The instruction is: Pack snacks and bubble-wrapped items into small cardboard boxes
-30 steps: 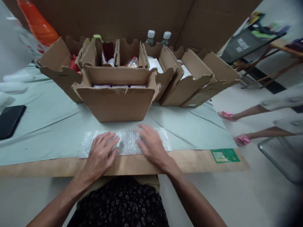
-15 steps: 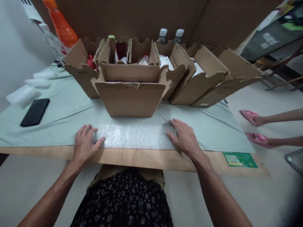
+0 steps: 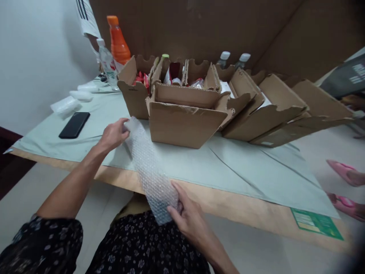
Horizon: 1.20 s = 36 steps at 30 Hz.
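Note:
A long strip of clear bubble wrap (image 3: 149, 165) slants between my two hands across the table's front edge. My left hand (image 3: 114, 134) grips its far end, close to the cardboard boxes. Its near end hangs past the edge above my lap, where my right hand (image 3: 186, 211) pinches it along the side, thumb on top. Right behind the strip stands an open-topped cardboard box (image 3: 182, 123). To the left of my left hand lies a black phone (image 3: 74, 125).
More open cardboard boxes (image 3: 268, 114) stand in a row behind, with small items inside. An orange bottle (image 3: 119, 43) and a clear bottle (image 3: 107, 62) are at the back left. White wrapped bundles (image 3: 66, 105) lie near the wall. A person's pink shoes (image 3: 343, 173) show at right.
The bubble wrap lay flat along the table edge; now it is lifted and turned slantwise. My left hand has moved away from me, my right hand back towards my lap. The view has shifted left.

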{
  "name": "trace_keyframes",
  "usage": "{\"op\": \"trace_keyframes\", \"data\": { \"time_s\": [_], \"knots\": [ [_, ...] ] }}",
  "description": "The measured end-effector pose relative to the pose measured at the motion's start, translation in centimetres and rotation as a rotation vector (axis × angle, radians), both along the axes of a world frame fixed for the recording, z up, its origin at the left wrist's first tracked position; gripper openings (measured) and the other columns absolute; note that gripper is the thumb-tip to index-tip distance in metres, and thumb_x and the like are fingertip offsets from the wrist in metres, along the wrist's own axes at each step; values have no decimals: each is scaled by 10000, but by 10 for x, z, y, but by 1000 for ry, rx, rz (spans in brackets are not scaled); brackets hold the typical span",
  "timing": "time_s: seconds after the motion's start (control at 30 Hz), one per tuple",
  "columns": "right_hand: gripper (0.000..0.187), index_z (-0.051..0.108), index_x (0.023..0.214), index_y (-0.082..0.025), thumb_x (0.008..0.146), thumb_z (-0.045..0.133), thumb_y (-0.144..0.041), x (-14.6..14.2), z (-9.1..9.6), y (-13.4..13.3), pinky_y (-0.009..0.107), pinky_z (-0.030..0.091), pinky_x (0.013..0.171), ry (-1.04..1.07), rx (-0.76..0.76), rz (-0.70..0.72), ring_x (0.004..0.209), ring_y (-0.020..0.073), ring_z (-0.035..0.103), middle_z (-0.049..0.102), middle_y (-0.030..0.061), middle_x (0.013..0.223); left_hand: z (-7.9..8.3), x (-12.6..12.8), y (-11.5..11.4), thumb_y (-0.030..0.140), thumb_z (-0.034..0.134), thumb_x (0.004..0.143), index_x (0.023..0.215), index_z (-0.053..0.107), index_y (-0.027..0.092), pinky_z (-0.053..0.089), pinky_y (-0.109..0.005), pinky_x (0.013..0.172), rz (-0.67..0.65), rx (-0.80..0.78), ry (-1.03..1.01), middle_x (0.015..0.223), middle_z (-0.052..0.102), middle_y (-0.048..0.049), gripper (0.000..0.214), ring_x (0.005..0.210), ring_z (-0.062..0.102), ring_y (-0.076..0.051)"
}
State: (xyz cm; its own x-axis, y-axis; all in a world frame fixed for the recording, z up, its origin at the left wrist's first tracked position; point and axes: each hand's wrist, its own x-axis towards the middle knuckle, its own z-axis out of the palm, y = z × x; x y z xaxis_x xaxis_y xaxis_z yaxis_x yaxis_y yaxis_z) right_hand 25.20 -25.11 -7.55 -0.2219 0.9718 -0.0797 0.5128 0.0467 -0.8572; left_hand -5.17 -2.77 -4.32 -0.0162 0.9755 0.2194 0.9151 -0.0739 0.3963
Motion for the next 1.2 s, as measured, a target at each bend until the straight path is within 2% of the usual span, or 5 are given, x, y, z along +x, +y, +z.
{"op": "trace_keyframes", "data": {
  "time_s": [0.13,0.33,0.47,0.7,1.2],
  "knots": [
    [697,401,1591,-256,913,567,-259,-21,-7,14,369,540,688,-90,-14,-9,659,199,600,669,13,773,-8,14,0,236,629,789,1351,604,108,457,-600,1055,-56,150,26,1253,690,-193,577,1204,607,-394],
    [733,321,1606,-304,943,623,-384,-19,1,19,248,471,517,332,-324,-108,558,111,516,642,-16,835,-33,19,-149,52,543,754,1478,508,293,428,-605,1164,-635,56,-140,1497,572,-82,764,1455,443,-325],
    [903,224,1611,-266,890,694,-541,-34,11,30,212,449,422,702,-530,-151,484,87,526,678,-3,858,-46,42,-207,104,631,813,1535,417,276,442,-606,1153,-602,148,-218,1484,579,-135,773,1426,486,-347],
    [519,471,1478,-287,992,573,-436,-30,18,47,372,623,757,493,-11,-108,949,222,744,715,114,1226,-56,50,-162,295,601,931,1254,662,192,583,-390,842,-2,61,-462,893,728,-41,345,846,693,-218],
    [345,680,1218,-189,950,513,-51,-40,0,114,489,449,1037,-433,582,532,1330,291,570,688,115,1368,-51,41,-165,291,650,930,1434,509,182,511,-474,994,-126,317,-171,1218,660,-138,535,1138,619,-300]
  ]
}}
